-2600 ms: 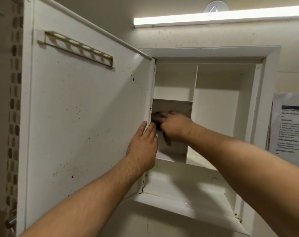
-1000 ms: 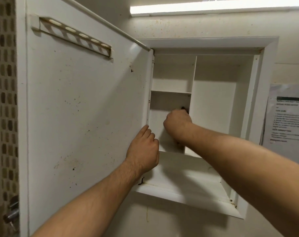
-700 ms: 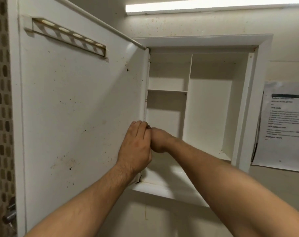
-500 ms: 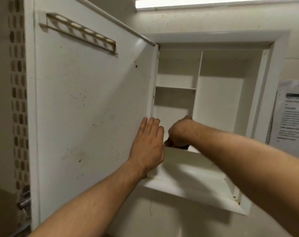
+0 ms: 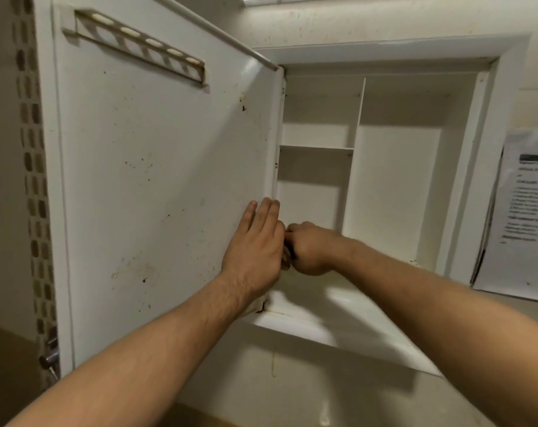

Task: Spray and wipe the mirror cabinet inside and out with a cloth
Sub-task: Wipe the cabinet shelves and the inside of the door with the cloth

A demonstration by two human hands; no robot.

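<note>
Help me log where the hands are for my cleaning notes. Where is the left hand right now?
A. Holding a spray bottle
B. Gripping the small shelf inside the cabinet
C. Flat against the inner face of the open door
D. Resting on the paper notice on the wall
C: the left hand lies open with fingers stretched on the inner face of the door, near its hinge edge, beside the right hand.

Two bare forearms, no sleeves in view, left hand (image 5: pixel 255 245) and right hand (image 5: pixel 307 251) seemingly without rings
</note>
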